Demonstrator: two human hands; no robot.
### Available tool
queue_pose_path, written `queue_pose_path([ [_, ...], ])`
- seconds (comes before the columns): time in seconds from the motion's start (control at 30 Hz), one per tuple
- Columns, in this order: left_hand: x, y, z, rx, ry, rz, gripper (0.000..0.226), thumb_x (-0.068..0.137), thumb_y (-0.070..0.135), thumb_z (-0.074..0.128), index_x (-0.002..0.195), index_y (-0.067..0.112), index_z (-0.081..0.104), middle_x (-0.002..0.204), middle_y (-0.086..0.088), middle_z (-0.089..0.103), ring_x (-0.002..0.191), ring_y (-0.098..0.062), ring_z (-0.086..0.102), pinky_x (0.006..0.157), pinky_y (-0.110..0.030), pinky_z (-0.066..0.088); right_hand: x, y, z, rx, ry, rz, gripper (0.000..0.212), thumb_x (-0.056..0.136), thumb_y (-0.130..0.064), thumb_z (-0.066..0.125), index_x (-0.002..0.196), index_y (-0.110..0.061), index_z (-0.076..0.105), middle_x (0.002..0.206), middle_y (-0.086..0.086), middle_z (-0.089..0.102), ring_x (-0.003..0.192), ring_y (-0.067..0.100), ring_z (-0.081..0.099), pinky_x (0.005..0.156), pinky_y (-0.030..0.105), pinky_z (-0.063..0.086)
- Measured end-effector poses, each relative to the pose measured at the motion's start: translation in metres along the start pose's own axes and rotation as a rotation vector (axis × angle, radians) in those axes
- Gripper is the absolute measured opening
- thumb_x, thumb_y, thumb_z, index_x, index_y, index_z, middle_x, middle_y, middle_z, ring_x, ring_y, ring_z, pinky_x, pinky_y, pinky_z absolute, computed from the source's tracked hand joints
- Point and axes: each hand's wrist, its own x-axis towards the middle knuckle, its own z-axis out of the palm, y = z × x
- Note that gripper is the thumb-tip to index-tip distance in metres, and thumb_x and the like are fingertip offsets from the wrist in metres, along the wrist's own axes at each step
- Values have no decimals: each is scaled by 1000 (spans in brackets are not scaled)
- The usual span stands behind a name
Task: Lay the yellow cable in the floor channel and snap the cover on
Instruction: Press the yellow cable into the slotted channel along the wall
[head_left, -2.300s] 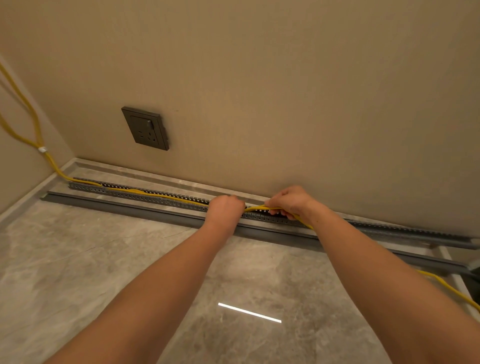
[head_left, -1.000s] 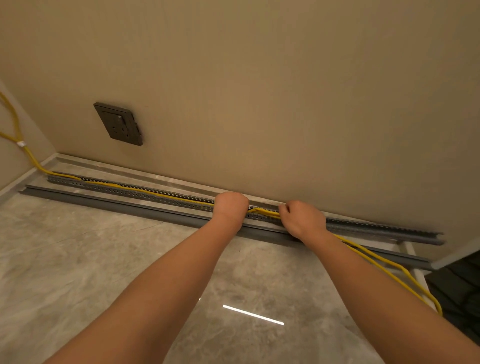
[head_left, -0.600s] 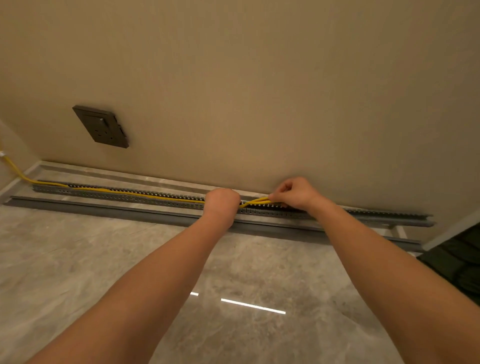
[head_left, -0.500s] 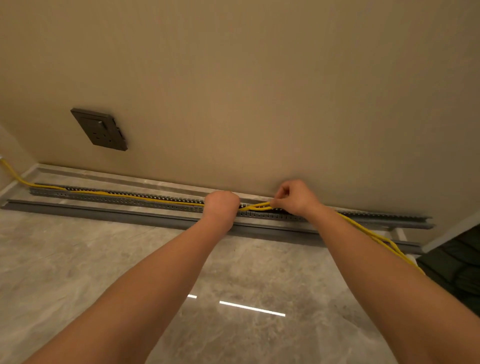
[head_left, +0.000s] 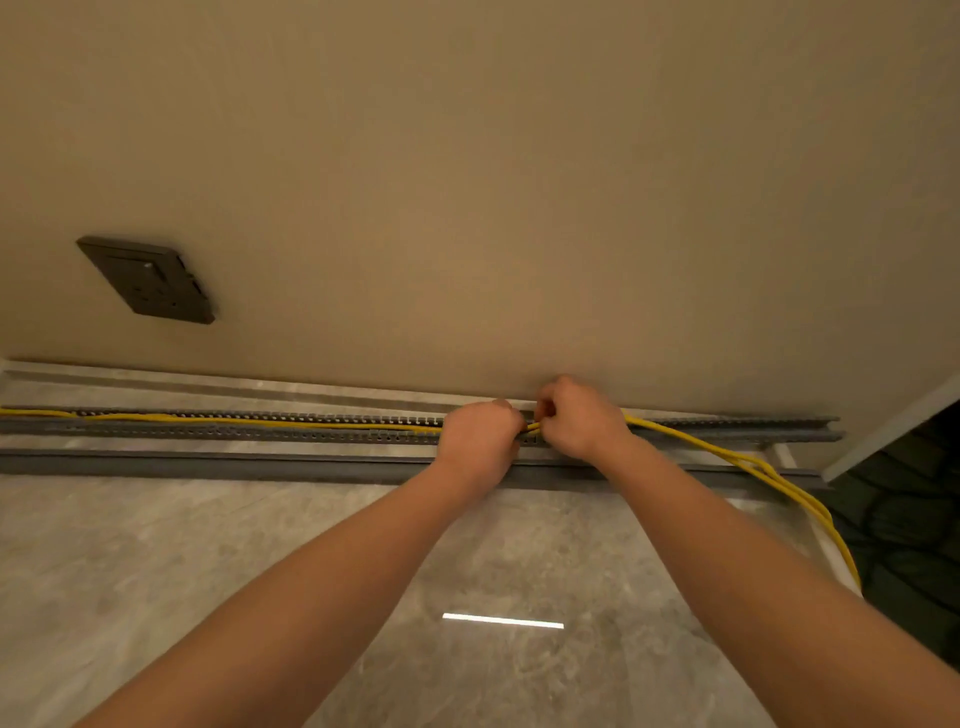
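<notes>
A grey slotted floor channel (head_left: 234, 428) runs along the foot of the wall. The yellow cable (head_left: 260, 420) lies inside its left part. My left hand (head_left: 478, 441) grips the cable over the channel, fingers curled. Close beside it, my right hand (head_left: 579, 421) pinches the same cable. From there the cable leaves the channel, loops over the floor to the right and runs down toward the lower right. The long grey cover (head_left: 208, 462) lies loose on the floor, parallel to the channel and in front of it.
A dark wall socket (head_left: 148, 280) sits on the beige wall at the left. Grey marble-look floor (head_left: 182, 571) fills the foreground, with a bright light reflection (head_left: 503, 621). A dark opening lies at the far right, past the wall's corner.
My two hands have come closer together on the cable and moved right along the channel. The view has shifted right, so the left corner is out of sight.
</notes>
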Motion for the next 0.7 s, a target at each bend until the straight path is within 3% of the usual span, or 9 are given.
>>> queue_pose_path([
  [0.2,3,13,7,75,5,-19,19,92,15,55,105,19,69,102,-5,64,93,-29,66,62,-34,43,-3,13,8,208,19,46,25,72,-1,54,81,-16,72,92,11,72,90,30,65,74,33,51],
  [0.3,6,22,-1,156,-57,-32,22,91,3,54,104,13,68,105,-6,66,98,-30,67,69,-35,49,-1,16,4,210,13,46,23,75,-1,55,84,-15,71,85,9,69,89,31,65,68,28,45],
  [0.47,15,36,-13,199,-94,-98,26,92,2,52,108,13,69,112,-8,70,108,-30,66,81,-36,52,-2,20,0,57,41,39,7,77,-25,67,80,-21,62,96,11,68,92,32,64,68,32,46],
  [0.6,18,51,-16,197,-128,-161,27,94,1,51,110,14,69,114,-7,69,110,-29,65,84,-36,51,-6,44,-11,-89,76,87,49,77,-58,62,94,-13,66,103,13,69,98,32,65,73,34,49],
  [0.7,18,58,-15,213,-128,-200,27,93,1,51,109,14,69,113,-6,69,108,-28,65,82,-35,51,-10,66,-23,-109,53,117,55,79,-62,53,94,-12,67,104,14,70,99,33,65,76,34,50],
])
